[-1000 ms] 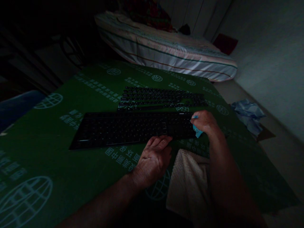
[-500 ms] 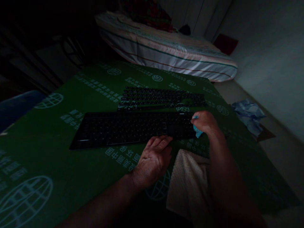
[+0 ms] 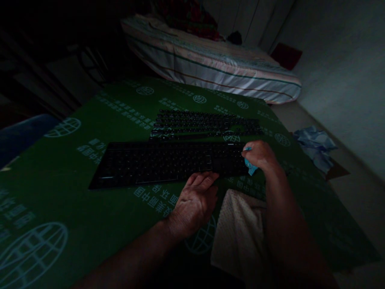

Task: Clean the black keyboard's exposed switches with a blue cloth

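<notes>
A black keyboard [image 3: 156,162] lies across a green printed cloth [image 3: 60,168] in dim light. My left hand [image 3: 194,204] rests on the cloth with its fingers stretched flat against the keyboard's near edge. My right hand [image 3: 260,154] is closed at the keyboard's right end, gripping a small light-blue tool [image 3: 250,166] whose tip touches the keys. Behind the keyboard lie rows of loose black keycaps [image 3: 207,122]. A cream towel [image 3: 240,237] sits under my right forearm.
A striped mattress [image 3: 216,66] lies on the floor beyond the cloth. Crumpled blue-white paper [image 3: 314,144] is on the floor at the right, near a pale wall. A dark red thing [image 3: 285,54] sits by the far wall. The left side is too dark to read.
</notes>
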`<state>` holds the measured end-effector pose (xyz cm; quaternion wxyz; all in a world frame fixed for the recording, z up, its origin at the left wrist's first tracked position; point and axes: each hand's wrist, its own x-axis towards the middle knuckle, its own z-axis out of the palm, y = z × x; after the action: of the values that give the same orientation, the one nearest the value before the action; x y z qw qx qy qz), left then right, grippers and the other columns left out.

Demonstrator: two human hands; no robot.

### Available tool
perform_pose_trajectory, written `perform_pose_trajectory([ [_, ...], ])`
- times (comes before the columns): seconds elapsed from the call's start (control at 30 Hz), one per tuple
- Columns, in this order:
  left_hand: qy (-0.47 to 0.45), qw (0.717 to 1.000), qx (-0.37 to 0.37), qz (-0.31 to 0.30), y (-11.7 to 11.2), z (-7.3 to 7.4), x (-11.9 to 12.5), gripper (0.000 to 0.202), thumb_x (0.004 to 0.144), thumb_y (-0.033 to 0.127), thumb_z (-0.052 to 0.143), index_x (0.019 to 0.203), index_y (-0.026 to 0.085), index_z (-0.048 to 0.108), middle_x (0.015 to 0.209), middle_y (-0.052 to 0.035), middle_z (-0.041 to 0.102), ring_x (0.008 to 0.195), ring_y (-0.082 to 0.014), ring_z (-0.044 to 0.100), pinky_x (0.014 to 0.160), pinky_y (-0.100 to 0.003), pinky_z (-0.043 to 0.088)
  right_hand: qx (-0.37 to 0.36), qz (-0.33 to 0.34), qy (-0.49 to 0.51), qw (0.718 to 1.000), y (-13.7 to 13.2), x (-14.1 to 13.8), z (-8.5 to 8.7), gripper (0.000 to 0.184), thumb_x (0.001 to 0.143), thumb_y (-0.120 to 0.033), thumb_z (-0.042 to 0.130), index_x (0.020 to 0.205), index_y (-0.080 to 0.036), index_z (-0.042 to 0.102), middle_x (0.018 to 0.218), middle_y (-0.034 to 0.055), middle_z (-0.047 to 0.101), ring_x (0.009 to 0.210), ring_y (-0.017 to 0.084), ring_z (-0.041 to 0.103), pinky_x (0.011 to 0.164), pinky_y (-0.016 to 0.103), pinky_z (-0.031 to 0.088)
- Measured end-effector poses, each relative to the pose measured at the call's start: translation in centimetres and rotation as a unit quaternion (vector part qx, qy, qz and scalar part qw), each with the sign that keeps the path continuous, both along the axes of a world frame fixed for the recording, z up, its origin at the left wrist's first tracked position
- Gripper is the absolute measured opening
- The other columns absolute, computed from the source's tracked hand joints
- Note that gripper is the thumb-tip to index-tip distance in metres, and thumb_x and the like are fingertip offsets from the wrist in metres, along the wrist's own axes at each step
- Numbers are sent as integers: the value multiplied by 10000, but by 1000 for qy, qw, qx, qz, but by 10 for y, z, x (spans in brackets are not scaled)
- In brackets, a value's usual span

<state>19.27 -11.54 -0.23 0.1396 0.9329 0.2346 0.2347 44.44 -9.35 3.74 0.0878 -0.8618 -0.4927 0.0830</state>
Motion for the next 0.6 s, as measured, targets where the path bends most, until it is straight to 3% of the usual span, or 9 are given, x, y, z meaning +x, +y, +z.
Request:
perform_pose_trajectory([
  [0.6, 3, 1000, -1, 0, 1, -2, 0, 159, 864, 186, 493, 906, 173, 646, 1272, -55, 553, 1173, -241, 475, 1023, -448, 374, 1, -22, -23, 999, 0, 1, 1, 172, 677, -264, 585, 775, -227, 723, 780, 69, 720, 754, 225, 668, 574, 271, 429],
])
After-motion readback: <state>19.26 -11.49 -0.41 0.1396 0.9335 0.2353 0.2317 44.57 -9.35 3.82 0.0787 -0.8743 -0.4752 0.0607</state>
